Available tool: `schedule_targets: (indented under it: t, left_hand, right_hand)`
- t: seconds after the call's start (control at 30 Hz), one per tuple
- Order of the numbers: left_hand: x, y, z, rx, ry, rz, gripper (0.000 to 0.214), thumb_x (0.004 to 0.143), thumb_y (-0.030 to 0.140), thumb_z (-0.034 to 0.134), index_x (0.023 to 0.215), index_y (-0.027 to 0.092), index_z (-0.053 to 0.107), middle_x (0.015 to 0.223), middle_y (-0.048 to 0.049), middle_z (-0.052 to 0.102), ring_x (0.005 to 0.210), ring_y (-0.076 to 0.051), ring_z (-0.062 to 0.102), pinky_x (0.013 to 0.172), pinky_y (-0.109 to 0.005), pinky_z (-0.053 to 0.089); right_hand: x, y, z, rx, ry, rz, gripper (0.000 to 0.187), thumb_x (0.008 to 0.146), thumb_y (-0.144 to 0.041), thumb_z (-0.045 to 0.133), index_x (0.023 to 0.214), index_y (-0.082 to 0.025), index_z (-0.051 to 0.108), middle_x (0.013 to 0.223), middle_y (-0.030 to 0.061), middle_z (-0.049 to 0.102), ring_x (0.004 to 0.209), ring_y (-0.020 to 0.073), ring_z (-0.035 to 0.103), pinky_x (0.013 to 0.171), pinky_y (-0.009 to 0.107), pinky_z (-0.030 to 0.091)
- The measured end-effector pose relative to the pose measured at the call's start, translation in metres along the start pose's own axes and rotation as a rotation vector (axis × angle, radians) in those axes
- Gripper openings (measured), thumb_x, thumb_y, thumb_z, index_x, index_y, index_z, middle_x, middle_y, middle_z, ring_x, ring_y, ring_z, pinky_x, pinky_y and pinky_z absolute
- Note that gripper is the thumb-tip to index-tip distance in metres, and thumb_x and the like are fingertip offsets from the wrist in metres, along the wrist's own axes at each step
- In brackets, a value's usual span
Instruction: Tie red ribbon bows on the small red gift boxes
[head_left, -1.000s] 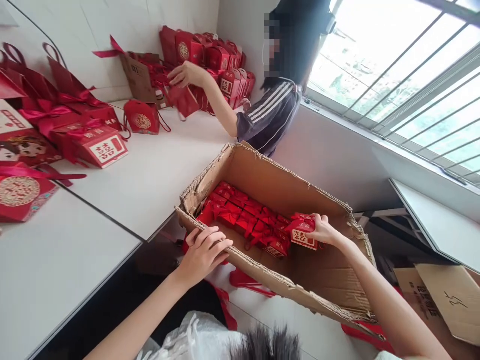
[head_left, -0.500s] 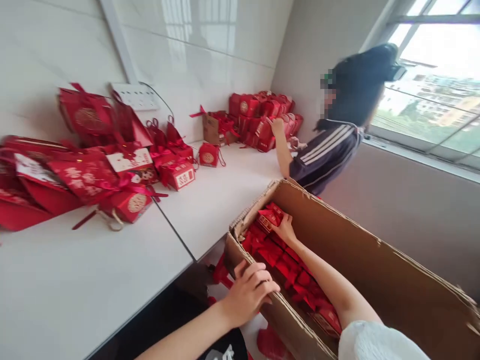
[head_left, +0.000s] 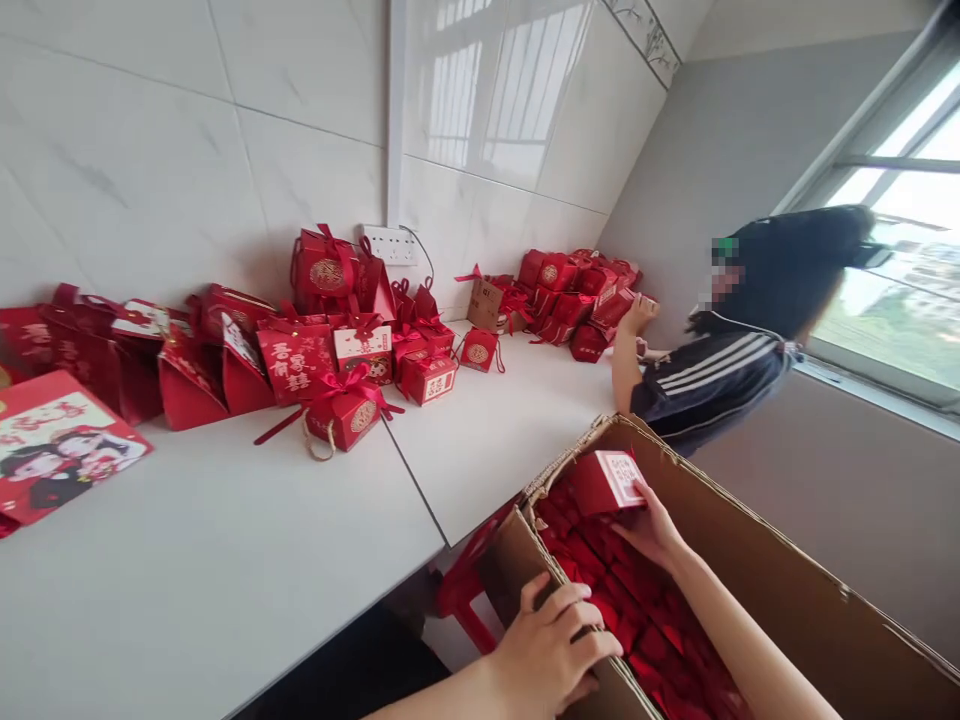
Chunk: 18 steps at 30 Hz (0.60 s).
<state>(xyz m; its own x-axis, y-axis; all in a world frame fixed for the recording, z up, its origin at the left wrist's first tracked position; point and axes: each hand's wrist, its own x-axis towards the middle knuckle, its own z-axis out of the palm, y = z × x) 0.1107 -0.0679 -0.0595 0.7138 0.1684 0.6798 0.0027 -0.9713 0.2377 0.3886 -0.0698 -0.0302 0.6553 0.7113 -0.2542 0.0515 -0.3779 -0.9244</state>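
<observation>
My right hand (head_left: pixel 654 527) is closed on a small red gift box (head_left: pixel 609 482) with a white label, held above the far end of a large cardboard carton (head_left: pixel 780 590). Several more small red boxes (head_left: pixel 637 610) are packed inside the carton. My left hand (head_left: pixel 551 655) grips the carton's near rim, fingers curled over the edge.
A white table (head_left: pixel 225 560) carries several red gift boxes and bags (head_left: pixel 337 350) along the tiled wall, and a flat red card (head_left: pixel 52 455) at the left. Another person (head_left: pixel 720 350) in a striped dark top leans at the far corner, one hand on a pile of red boxes (head_left: pixel 581 295). A window is at the right.
My right hand carried the small red box from the carton's right side to its far end and lifted it. The view swung left and up. My left hand stayed on the rim.
</observation>
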Motion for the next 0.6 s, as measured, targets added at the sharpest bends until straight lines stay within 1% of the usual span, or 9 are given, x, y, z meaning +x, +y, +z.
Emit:
schedule_targets:
  t: [0.07,0.17,0.2,0.3,0.37,0.43,0.47,0.53,0.6]
  left_hand:
    - [-0.001,0.002,-0.004,-0.029,-0.028,-0.023,0.041,0.081,0.036,0.064,0.118,0.028,0.049,0.110,0.0019,0.062,0.120,-0.019,0.047,0.104,-0.038,0.029]
    - [0.002,0.004,-0.004,-0.061,0.031,-0.019,0.034,0.081,0.032,0.063,0.112,0.027,0.052,0.105,-0.0007,0.064,0.116,-0.021,0.051,0.101,-0.039,0.034]
    - [0.003,0.004,-0.004,-0.064,0.053,-0.016,0.032,0.080,0.030,0.064,0.110,0.026,0.053,0.104,-0.0012,0.065,0.114,-0.022,0.053,0.099,-0.040,0.036]
    - [0.007,0.007,-0.009,-0.061,0.068,-0.015,0.034,0.077,0.027,0.067,0.108,0.025,0.053,0.102,-0.0015,0.066,0.112,-0.022,0.054,0.095,-0.042,0.037]
    - [0.008,0.008,-0.011,-0.045,0.066,-0.016,0.038,0.075,0.026,0.070,0.109,0.025,0.053,0.103,-0.0006,0.066,0.113,-0.021,0.053,0.095,-0.041,0.036]
    - [0.007,0.009,-0.008,-0.016,0.083,-0.007,0.038,0.074,0.029,0.071,0.108,0.025,0.054,0.103,0.0000,0.067,0.113,-0.020,0.052,0.095,-0.041,0.035]
    - [0.006,0.009,-0.003,0.003,0.110,0.006,0.036,0.075,0.032,0.070,0.107,0.026,0.055,0.103,0.0003,0.068,0.114,-0.020,0.052,0.095,-0.040,0.035]
    - [0.004,0.008,0.011,0.054,0.189,0.045,0.025,0.079,0.036,0.065,0.102,0.028,0.058,0.101,0.0026,0.069,0.112,-0.018,0.052,0.095,-0.039,0.036]
    - [0.003,0.006,0.028,0.126,0.267,0.090,0.009,0.085,0.032,0.059,0.093,0.031,0.061,0.090,0.0089,0.070,0.105,-0.013,0.056,0.095,-0.035,0.038]
  right_hand:
    - [-0.024,-0.006,-0.001,0.140,-0.056,0.053,0.061,0.075,-0.070,0.033,0.100,-0.018,0.056,0.098,0.0136,0.068,0.094,0.0293,0.065,0.080,0.045,0.052]
    - [-0.052,-0.011,-0.002,0.367,-0.127,0.098,0.061,0.077,-0.069,0.033,0.102,-0.019,0.057,0.101,0.0118,0.068,0.093,0.0285,0.066,0.083,0.045,0.051]
    - [-0.056,-0.010,-0.002,0.367,-0.115,0.082,0.062,0.077,-0.070,0.033,0.102,-0.019,0.058,0.102,0.0118,0.068,0.093,0.0286,0.065,0.082,0.045,0.051]
    - [-0.055,0.000,-0.006,0.117,0.085,-0.020,0.067,0.076,-0.072,0.031,0.105,-0.018,0.057,0.103,0.0129,0.067,0.093,0.0298,0.065,0.078,0.046,0.053]
    - [-0.044,0.012,-0.007,-0.054,0.245,-0.069,0.070,0.069,-0.072,0.043,0.112,-0.017,0.051,0.109,0.0135,0.063,0.100,0.0308,0.061,0.082,0.045,0.051]
    - [-0.030,0.027,-0.003,-0.166,0.354,-0.094,0.081,0.058,-0.065,0.059,0.120,-0.015,0.042,0.122,0.0154,0.054,0.115,0.0327,0.051,0.095,0.045,0.044]
    - [-0.023,0.035,0.003,-0.228,0.389,-0.104,0.087,0.054,-0.061,0.063,0.123,-0.014,0.038,0.128,0.0171,0.048,0.121,0.0339,0.045,0.101,0.044,0.039]
    - [-0.007,0.047,0.019,-0.355,0.405,-0.112,0.088,0.054,-0.054,0.065,0.124,-0.010,0.036,0.133,0.0212,0.040,0.128,0.0368,0.035,0.106,0.045,0.032]
    - [0.007,0.055,0.038,-0.481,0.342,-0.115,0.079,0.059,-0.045,0.065,0.123,-0.006,0.038,0.131,0.0250,0.040,0.126,0.0381,0.038,0.103,0.045,0.035]
